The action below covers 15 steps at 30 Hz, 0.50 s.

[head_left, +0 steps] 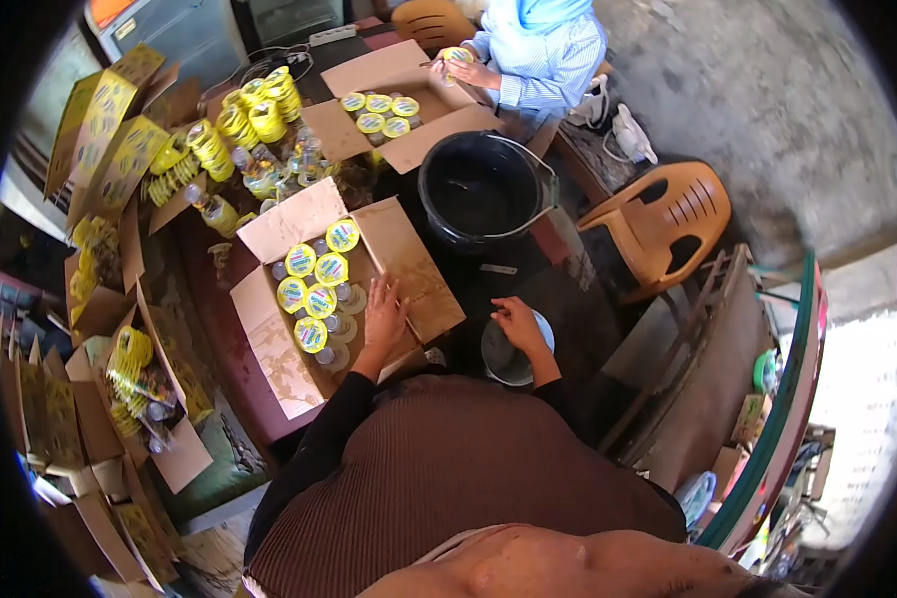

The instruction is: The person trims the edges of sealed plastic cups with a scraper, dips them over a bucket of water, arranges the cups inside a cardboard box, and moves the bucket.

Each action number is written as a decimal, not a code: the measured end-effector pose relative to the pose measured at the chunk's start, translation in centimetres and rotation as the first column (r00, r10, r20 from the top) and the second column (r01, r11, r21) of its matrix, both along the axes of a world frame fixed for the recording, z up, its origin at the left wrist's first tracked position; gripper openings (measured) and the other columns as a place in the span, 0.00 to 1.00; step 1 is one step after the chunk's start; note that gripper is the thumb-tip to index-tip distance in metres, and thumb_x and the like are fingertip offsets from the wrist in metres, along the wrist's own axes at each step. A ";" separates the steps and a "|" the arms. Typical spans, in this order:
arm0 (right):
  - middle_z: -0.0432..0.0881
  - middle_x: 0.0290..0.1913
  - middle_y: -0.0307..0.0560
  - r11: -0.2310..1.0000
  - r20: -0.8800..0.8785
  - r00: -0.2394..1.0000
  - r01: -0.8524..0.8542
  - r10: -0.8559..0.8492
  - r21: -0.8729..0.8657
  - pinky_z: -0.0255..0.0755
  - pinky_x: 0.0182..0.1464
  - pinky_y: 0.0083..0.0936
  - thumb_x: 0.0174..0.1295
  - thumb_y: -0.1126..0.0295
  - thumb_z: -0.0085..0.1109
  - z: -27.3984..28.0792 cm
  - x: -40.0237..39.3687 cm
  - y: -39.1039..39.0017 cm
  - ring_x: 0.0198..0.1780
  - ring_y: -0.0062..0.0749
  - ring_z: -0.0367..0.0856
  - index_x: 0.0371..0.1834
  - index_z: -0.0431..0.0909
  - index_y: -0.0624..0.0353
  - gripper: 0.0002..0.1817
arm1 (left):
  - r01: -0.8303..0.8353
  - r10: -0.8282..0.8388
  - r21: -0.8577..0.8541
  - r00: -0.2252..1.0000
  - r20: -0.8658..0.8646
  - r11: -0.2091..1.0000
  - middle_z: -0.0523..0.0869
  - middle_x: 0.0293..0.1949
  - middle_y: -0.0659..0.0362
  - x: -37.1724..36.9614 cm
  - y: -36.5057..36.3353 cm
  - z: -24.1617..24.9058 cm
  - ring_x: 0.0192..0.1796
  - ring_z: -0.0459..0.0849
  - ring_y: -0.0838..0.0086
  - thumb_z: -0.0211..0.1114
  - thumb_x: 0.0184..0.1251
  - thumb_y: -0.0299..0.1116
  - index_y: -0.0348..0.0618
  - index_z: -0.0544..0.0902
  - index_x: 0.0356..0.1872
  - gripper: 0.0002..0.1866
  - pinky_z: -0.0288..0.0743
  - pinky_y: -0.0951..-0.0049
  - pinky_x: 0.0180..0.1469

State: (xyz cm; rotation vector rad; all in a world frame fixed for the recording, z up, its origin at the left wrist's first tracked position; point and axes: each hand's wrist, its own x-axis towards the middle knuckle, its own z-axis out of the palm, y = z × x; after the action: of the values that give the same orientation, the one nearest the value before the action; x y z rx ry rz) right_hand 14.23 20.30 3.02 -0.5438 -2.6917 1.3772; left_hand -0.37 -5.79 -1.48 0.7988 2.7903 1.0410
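An open cardboard box (299,234) lies before me, holding bottles or jars with yellow-rimmed round tops (321,300) and several clear ones whose tops lack yellow. My left hand (384,314) is at the box's right side, fingers spread and pointing away from me, with nothing visible in its grip. Over a small pale bucket (508,371) hangs my right hand (516,324), its fingers loosely bent and apart; no object shows in them. What the bucket contains is hard to make out. Beyond it stands a large black bucket (439,214) with a metal handle.
Across from me a person in a striped sleeve (548,85) holds a yellow-topped container (456,56) beside another cardboard box (354,140). Stacks of yellow rings (209,149) and clear bottles (304,159) crowd the left. An orange chair (668,219) stands at right.
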 end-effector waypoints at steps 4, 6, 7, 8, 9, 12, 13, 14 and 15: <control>0.78 0.43 0.52 0.990 0.021 0.994 0.107 -0.109 0.091 0.74 0.45 0.32 0.56 0.73 0.62 -1.9 0.8 1.4 0.41 0.40 0.80 0.48 0.79 0.63 0.15 | -0.040 0.048 0.065 0.991 -0.122 0.997 0.71 0.59 0.47 0.7 -2.9 0.4 0.60 0.69 0.50 0.64 0.58 0.35 0.42 0.75 0.54 0.22 0.65 0.54 0.60; 0.78 0.43 0.52 0.987 0.035 0.990 0.130 -0.134 0.095 0.74 0.45 0.32 0.56 0.73 0.62 -3.3 0.4 2.4 0.41 0.40 0.80 0.47 0.80 0.63 0.15 | -0.050 0.056 0.040 0.987 -0.152 0.998 0.73 0.55 0.48 0.7 -4.8 0.1 0.57 0.71 0.50 0.65 0.55 0.33 0.42 0.76 0.52 0.21 0.67 0.55 0.58; 0.79 0.43 0.53 0.983 0.044 0.987 0.150 -0.156 0.110 0.75 0.45 0.31 0.55 0.73 0.62 -4.0 0.0 2.9 0.41 0.40 0.81 0.46 0.80 0.63 0.14 | -0.070 0.075 0.037 0.986 -0.151 0.997 0.74 0.52 0.49 0.7 -5.6 0.6 0.55 0.71 0.51 0.67 0.53 0.30 0.42 0.76 0.50 0.21 0.68 0.55 0.57; 0.79 0.43 0.55 0.980 0.050 0.981 0.184 -0.188 0.077 0.75 0.45 0.34 0.55 0.73 0.62 -4.8 -0.4 3.4 0.41 0.44 0.82 0.44 0.81 0.62 0.13 | -0.091 0.095 0.035 0.984 -0.149 0.995 0.75 0.50 0.50 0.7 -6.4 1.0 0.53 0.72 0.52 0.68 0.50 0.28 0.42 0.77 0.49 0.21 0.69 0.55 0.55; 0.79 0.43 0.55 0.981 0.051 0.982 0.179 -0.183 0.075 0.75 0.45 0.34 0.55 0.73 0.62 -6.0 -0.8 4.2 0.41 0.44 0.82 0.44 0.81 0.62 0.13 | -0.096 0.099 0.033 0.984 -0.149 0.995 0.75 0.50 0.50 0.7 -7.2 1.2 0.53 0.72 0.52 0.68 0.50 0.28 0.42 0.77 0.49 0.21 0.69 0.55 0.55; 0.79 0.43 0.57 0.966 0.099 0.987 0.097 -0.125 0.241 0.75 0.46 0.39 0.53 0.73 0.62 -9.0 -3.0 6.6 0.41 0.48 0.81 0.44 0.81 0.62 0.13 | -0.198 0.192 -0.026 0.968 -0.162 0.980 0.77 0.46 0.51 1.0 -9.4 1.6 0.51 0.73 0.54 0.69 0.47 0.26 0.42 0.80 0.44 0.19 0.69 0.55 0.52; 0.79 0.42 0.57 0.955 0.076 0.991 0.088 -0.114 0.282 0.75 0.46 0.41 0.53 0.74 0.61 -9.5 -3.6 7.1 0.40 0.51 0.80 0.42 0.81 0.61 0.12 | -0.205 0.198 -0.029 0.967 -0.162 0.978 0.77 0.46 0.51 1.1 -9.9 1.8 0.51 0.73 0.54 0.69 0.47 0.26 0.42 0.80 0.44 0.19 0.69 0.55 0.52; 0.79 0.42 0.57 0.944 0.059 0.993 0.076 -0.100 0.322 0.74 0.46 0.44 0.53 0.74 0.60 -10.1 -4.0 7.4 0.39 0.54 0.79 0.40 0.81 0.61 0.11 | -0.252 0.241 -0.049 0.956 -0.169 0.967 0.77 0.45 0.51 1.6 -10.5 1.9 0.50 0.73 0.54 0.69 0.47 0.26 0.42 0.80 0.44 0.19 0.69 0.55 0.52; 0.79 0.42 0.57 0.946 0.067 0.994 0.062 -0.088 0.319 0.74 0.46 0.44 0.53 0.74 0.60 -11.9 -4.7 8.4 0.39 0.54 0.79 0.40 0.81 0.61 0.11 | -0.302 0.287 -0.069 0.942 -0.175 0.951 0.77 0.45 0.51 2.0 -10.9 2.0 0.50 0.73 0.53 0.69 0.46 0.26 0.42 0.80 0.43 0.18 0.69 0.55 0.52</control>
State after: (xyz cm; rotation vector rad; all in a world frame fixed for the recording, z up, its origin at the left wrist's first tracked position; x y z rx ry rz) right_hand 9.57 28.72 -8.91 -0.6724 -2.8405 0.8945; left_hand 1.66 -16.73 0.48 0.4837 3.1456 0.9047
